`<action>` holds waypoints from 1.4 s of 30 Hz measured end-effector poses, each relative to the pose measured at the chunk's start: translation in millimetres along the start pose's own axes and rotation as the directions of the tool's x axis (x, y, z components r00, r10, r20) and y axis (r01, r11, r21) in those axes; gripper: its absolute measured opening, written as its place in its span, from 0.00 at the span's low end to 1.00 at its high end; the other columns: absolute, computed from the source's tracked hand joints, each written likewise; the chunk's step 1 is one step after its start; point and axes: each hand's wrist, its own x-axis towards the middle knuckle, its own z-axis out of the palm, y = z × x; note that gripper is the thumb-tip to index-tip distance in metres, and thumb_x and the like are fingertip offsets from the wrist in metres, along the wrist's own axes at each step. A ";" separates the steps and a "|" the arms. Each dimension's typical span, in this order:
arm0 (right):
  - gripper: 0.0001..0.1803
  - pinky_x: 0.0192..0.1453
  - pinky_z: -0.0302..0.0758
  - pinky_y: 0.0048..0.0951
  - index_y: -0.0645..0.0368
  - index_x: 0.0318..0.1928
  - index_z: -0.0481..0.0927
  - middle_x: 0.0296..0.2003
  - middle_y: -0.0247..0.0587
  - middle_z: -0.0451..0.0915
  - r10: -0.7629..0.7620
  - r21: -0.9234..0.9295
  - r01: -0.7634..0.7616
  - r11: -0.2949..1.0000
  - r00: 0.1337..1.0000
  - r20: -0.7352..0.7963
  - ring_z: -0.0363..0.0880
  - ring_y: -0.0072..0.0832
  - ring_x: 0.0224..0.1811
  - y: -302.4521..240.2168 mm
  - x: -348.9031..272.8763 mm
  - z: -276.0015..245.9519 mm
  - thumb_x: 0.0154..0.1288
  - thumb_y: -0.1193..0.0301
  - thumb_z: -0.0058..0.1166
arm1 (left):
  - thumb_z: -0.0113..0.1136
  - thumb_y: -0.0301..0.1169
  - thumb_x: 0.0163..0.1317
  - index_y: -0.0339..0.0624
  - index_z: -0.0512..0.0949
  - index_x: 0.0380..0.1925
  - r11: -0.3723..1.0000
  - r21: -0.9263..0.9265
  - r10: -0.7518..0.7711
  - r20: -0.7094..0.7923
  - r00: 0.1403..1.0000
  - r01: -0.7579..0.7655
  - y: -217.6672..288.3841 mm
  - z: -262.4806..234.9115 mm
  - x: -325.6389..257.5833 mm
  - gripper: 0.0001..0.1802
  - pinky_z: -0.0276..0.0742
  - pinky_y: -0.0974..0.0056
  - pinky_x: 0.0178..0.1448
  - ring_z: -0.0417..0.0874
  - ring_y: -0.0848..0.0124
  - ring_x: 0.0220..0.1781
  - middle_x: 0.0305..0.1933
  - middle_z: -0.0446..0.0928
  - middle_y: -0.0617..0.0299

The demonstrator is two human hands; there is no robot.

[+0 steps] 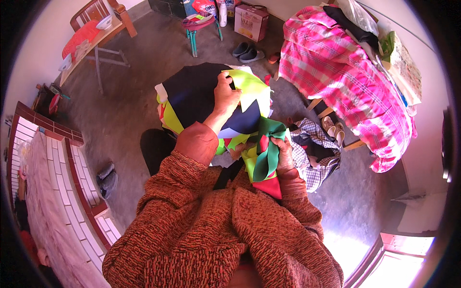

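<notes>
My left hand [225,98] is over a round heap topped with black cloth [192,91]. Its fingers are closed at the edge of a neon yellow-green cloth piece [252,89] lying on the black. Other yellow, blue and red scraps poke out around the heap's rim. Close to my body, my right hand [284,151] grips a dark green cloth strip [268,158], which hangs in a loop. Beneath that strip, a red cloth piece [269,187] and some yellow cloth rest by my lap. What supports the heap is hidden.
A checked cloth bundle [312,163] sits right of my right hand. Pink plaid fabric [336,77] covers furniture at the right, with shoes [333,129] beside it. A small stool [198,29], dark slippers [248,53] and a box [250,21] stand farther off. White-tiled brickwork [67,177] lies left.
</notes>
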 end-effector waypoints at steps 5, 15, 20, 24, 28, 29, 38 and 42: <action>0.14 0.34 0.73 0.21 0.58 0.45 0.77 0.33 0.28 0.78 -0.016 -0.007 0.016 1.000 1.000 -0.010 0.75 0.19 0.30 -0.2 -0.4 1.8 0.56 0.77 0.54 | 0.58 0.11 0.50 0.40 0.58 0.59 0.995 -0.057 -0.083 -0.028 0.996 0.081 16.7 -6.9 -18.4 0.36 0.82 0.65 0.25 0.83 0.69 0.36 0.56 0.71 0.50; 0.12 0.38 0.75 0.22 0.56 0.47 0.75 0.37 0.29 0.79 -0.029 0.081 0.027 0.996 0.999 0.032 0.77 0.19 0.33 2.5 2.8 0.0 0.64 0.68 0.55 | 0.59 0.21 0.59 0.39 0.70 0.50 0.936 -0.253 -0.200 0.183 0.962 0.243 43.8 -50.4 -61.0 0.18 0.79 0.70 0.29 0.83 0.71 0.34 0.45 0.77 0.55; 0.14 0.44 0.76 0.24 0.57 0.50 0.75 0.41 0.32 0.79 -0.045 0.092 0.039 0.995 0.997 0.059 0.78 0.21 0.38 1.9 1.8 3.5 0.69 0.63 0.49 | 0.60 0.25 0.61 0.41 0.75 0.42 0.941 -0.190 -0.168 0.452 0.876 0.279 57.3 -39.9 -101.0 0.10 0.76 0.73 0.29 0.80 0.78 0.30 0.35 0.79 0.64; 0.16 0.46 0.76 0.25 0.58 0.50 0.74 0.42 0.33 0.79 -0.042 0.100 0.034 0.994 0.996 0.077 0.78 0.23 0.40 1.4 1.3 3.7 0.70 0.62 0.47 | 0.62 0.27 0.60 0.37 0.77 0.37 0.972 -0.168 -0.045 0.564 0.824 0.168 63.1 -19.4 -122.9 0.07 0.75 0.73 0.35 0.79 0.80 0.31 0.31 0.78 0.65; 0.16 0.48 0.76 0.27 0.58 0.50 0.75 0.42 0.35 0.79 -0.025 0.143 0.012 0.990 0.996 0.087 0.78 0.25 0.41 9.4 10.1 -9.0 0.70 0.61 0.47 | 0.69 0.35 0.55 0.35 0.77 0.34 0.998 0.018 0.038 0.572 0.820 -0.058 62.5 -9.0 -133.3 0.16 0.74 0.71 0.34 0.77 0.79 0.30 0.29 0.78 0.63; 0.16 0.48 0.76 0.28 0.58 0.50 0.75 0.42 0.35 0.79 -0.021 0.156 0.007 0.988 0.996 0.088 0.78 0.25 0.41 10.2 10.6 -10.9 0.70 0.61 0.47 | 0.70 0.38 0.53 0.35 0.77 0.34 0.982 0.075 0.102 0.560 0.822 -0.173 56.7 -6.7 -135.7 0.18 0.73 0.70 0.34 0.77 0.77 0.29 0.29 0.78 0.62; 0.17 0.42 0.74 0.24 0.58 0.46 0.75 0.37 0.33 0.78 -0.053 -0.049 0.055 0.997 0.998 0.039 0.76 0.21 0.36 9.1 3.0 4.9 0.67 0.58 0.51 | 0.70 0.35 0.49 0.40 0.76 0.38 0.910 0.154 0.309 0.369 0.876 -0.385 49.3 3.1 -143.3 0.19 0.73 0.58 0.38 0.78 0.59 0.34 0.34 0.74 0.55; 0.17 0.42 0.74 0.23 0.59 0.47 0.75 0.38 0.32 0.78 -0.064 -0.111 0.070 0.991 0.996 0.054 0.75 0.20 0.37 7.5 -3.7 16.4 0.64 0.61 0.56 | 0.68 0.32 0.51 0.39 0.77 0.34 0.935 0.151 0.244 0.380 0.892 -0.320 37.4 4.0 -139.5 0.13 0.72 0.59 0.37 0.78 0.59 0.33 0.33 0.74 0.55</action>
